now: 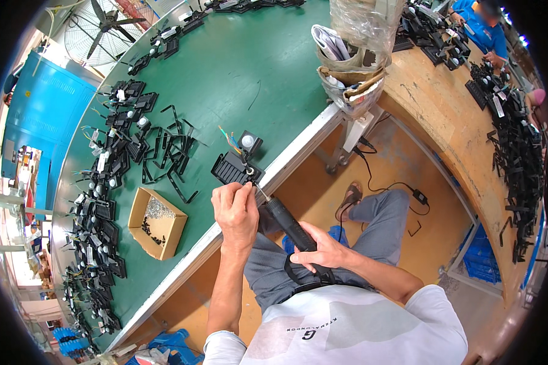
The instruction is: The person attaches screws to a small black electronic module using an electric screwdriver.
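Note:
A black finned floodlight (228,168) with a sensor head (248,142) bearing a white dome lies near the front edge of the green table. Thin coloured wires (230,139) stick up from it. My left hand (234,213) is closed, thumb and fingertips pinched at the floodlight's near corner; the fingers hide what exactly they grip there. Wrapped round a black electric screwdriver (291,225) is my right hand (324,246), low over my lap. The screwdriver slants up to the left, its tip at the floodlight's near edge beside my left fingertips.
Left of the floodlight lies a heap of black brackets (170,146). An open cardboard box (173,222) holds small screws. Several more floodlights (106,207) line the far left side. Plastic-wrapped holders (353,85) stand at the table's right corner. A person (484,30) works at the wooden bench (432,103).

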Available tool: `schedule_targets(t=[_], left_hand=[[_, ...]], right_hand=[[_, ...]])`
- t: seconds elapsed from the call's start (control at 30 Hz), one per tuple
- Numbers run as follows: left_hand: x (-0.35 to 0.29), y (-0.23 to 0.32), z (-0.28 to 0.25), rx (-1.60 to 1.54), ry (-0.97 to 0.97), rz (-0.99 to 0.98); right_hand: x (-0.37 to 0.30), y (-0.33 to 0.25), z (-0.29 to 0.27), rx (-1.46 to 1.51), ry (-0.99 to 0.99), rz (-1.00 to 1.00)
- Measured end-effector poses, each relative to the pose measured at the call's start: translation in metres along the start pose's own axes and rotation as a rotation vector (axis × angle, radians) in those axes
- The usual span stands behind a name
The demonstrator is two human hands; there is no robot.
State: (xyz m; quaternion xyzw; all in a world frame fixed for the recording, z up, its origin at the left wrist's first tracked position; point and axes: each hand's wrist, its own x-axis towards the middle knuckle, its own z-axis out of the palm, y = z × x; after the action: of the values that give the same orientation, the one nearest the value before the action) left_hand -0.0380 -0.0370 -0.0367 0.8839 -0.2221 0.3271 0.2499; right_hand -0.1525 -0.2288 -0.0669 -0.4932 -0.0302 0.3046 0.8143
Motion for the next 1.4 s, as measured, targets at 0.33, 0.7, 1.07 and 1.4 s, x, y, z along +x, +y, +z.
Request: schedule_targets(t=[0.33,0.7,1.07,1.4], left_hand=[[-0.002,-0.005,-0.007,-0.044,-0.016,-0.116],[-0.014,-0.024,-0.006,-0.095,-0.113,-0.076],[-0.012,-0.024,-0.005,-0.14,-0.073,-0.115],[-0.014,-0.025,-0.002,-0.131,-0.061,-0.113]], right_hand=[[0.0,-0.012,-0.008,-0.046,-0.008,0.015],[-0.005,-0.06,-0.031,-0.046,-0.095,0.233],[-0.003,-0.095,-0.018,-0.104,-0.08,0.342],[0.001,-0.101,-0.009,-0.248,-0.045,0.357]])
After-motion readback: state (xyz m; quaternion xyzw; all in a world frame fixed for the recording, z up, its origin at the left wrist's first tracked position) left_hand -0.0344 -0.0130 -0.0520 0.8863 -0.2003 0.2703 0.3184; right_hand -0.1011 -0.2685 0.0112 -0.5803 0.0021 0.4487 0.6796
